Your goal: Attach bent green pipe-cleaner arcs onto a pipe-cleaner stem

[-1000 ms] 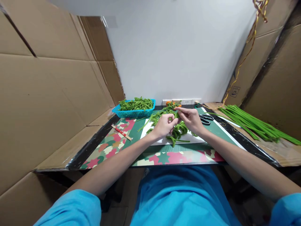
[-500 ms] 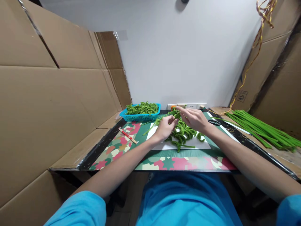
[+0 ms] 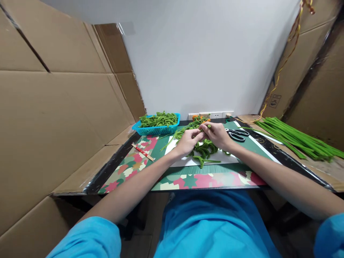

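Observation:
Over the sheet of white paper (image 3: pixel 185 162), my left hand (image 3: pixel 185 143) and my right hand (image 3: pixel 219 137) meet, fingertips touching. Both are closed in a pinch on a green fuzzy pipe cleaner (image 3: pixel 209 126), mostly covered by the fingers. Below them lies a heap of curled green pipe cleaner pieces (image 3: pixel 205 148) on the paper. One bent piece with a straight stem (image 3: pixel 209 161) rests nearer the front edge. Orange fuzzy flower heads (image 3: pixel 197 117) with green stems lie just behind my hands.
A blue basket (image 3: pixel 158 131) full of curled green pieces stands at the back left. Black-handled scissors (image 3: pixel 238 135) lie right of my hands. Straight green pipe cleaners (image 3: pixel 298 138) are bundled at the far right. A red-wrapped chopstick pair (image 3: pixel 143 152) lies left. Cardboard walls (image 3: pixel 67 107) flank the table.
My right hand has come down and in against my left, its fingers now bent into a pinch. More of the orange flowers and the scissors shows. The whole view has shifted slightly.

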Action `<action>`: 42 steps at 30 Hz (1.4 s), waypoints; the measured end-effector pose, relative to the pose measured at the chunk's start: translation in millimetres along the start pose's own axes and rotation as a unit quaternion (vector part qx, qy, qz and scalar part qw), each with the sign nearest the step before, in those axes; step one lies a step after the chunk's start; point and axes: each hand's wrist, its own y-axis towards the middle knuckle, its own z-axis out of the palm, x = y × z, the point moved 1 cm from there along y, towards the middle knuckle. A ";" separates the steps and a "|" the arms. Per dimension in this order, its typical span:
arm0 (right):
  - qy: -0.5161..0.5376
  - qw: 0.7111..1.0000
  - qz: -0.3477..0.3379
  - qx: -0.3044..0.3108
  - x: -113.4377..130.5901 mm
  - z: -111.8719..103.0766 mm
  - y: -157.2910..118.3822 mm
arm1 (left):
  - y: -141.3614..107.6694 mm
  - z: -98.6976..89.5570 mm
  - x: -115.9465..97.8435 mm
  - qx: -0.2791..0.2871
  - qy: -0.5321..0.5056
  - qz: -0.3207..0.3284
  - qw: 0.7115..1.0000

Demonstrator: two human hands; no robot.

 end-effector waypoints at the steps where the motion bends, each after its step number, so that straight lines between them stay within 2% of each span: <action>1: -0.017 1.000 -0.006 0.013 -0.2 1.6 0.7 | -0.3 0.2 1.1 -0.002 0.003 -0.010 1.000; 6: -0.114 0.991 -0.032 0.064 1.5 6.2 5.2 | -1.1 -0.4 6.0 -0.020 -0.003 -0.040 0.999; 13: -0.198 0.977 -0.059 0.057 0.8 -8.5 1.2 | -3.3 -1.4 0.4 -0.037 0.021 -0.038 0.998; 22: -0.388 0.917 -0.041 0.083 -3.1 -5.6 5.8 | -5.0 -0.7 -6.2 -0.046 0.160 -0.003 0.986; 26: -0.395 0.916 -0.028 0.068 -0.4 -12.0 6.2 | -5.1 -2.2 -6.4 -0.041 0.163 -0.002 0.986; 31: -0.383 0.920 0.002 0.079 0.2 -25.4 4.0 | -4.7 -5.8 -6.7 -0.059 0.189 0.012 0.980; 37: -0.323 0.944 -0.039 0.048 3.6 -23.6 1.4 | -2.5 -11.7 -3.1 -0.104 0.233 0.015 0.967; 42: -0.316 0.947 -0.055 0.027 5.2 -16.7 0.9 | -2.2 -15.4 0.0 -0.130 0.274 0.039 0.952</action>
